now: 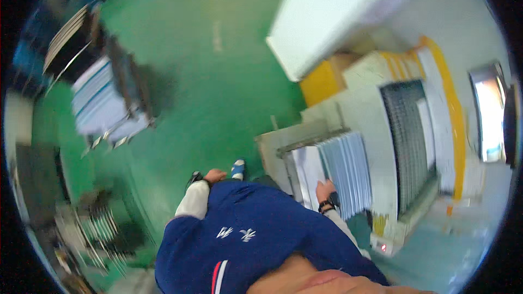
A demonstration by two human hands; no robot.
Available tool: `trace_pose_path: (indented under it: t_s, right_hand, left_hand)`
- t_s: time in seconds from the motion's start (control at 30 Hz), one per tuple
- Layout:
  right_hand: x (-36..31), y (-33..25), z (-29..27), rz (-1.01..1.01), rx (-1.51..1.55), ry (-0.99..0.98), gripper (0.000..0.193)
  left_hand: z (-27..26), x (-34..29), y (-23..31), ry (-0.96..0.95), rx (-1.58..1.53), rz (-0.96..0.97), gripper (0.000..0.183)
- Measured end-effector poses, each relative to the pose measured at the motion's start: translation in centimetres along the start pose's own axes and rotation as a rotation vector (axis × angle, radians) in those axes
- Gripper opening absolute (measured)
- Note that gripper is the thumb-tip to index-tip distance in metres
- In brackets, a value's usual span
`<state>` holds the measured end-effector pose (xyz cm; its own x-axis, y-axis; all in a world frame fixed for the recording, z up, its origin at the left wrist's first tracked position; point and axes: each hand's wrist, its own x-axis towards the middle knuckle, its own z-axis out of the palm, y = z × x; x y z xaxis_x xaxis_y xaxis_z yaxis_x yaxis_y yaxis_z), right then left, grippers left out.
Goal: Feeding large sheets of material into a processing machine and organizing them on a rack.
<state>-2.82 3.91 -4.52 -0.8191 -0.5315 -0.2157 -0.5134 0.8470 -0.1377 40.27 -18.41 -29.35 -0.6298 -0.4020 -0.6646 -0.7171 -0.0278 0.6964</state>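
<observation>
A: Right hand, what do you have?

B: I put the right hand [326,190] between four and five o'clock, dark band at the wrist. It touches a white sheet [306,169]. Fingers partly hidden; I cannot tell whether it grips or merely rests there.

A: Position of the sheet and its neighbours?

B: Sheet at about four o'clock. Thin pale panels [348,171] packed side by side, just beside it on its three o'clock side.

A: Left hand?

B: I read the left hand [216,175] between seven and eight, near the front edge of the blue garment [283,218]. Fingers look bent, but too small for me to tell open from closed, or whether it holds anything.

A: Surroundings?

B: Dark grille [406,147] at three, bright screen [489,120] beyond it. Yellow box [320,84] toward two. Striped stack [98,100], blurred, between nine and ten, across the green floor [218,81].
</observation>
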Motion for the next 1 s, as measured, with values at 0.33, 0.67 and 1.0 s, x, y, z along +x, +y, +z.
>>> trace_pose_path:
  t_s: [0.33,0.67,1.0]
  right_hand:
    - [0.3,0.8,-0.9,0.054,0.216,-0.058,0.029]
    - [-2.5,0.0,-14.7,0.009,0.125,0.035,0.023]
    - [-1.0,13.2,-24.1,0.229,1.114,0.249,0.036]
  left_hand:
    - [-2.0,-0.2,6.6,-0.077,-0.446,-0.191,0.037]
    - [-2.5,0.2,10.2,-0.122,-0.298,-0.124,0.035]
    - [-1.3,4.9,13.1,-0.222,-0.062,0.116,0.037]
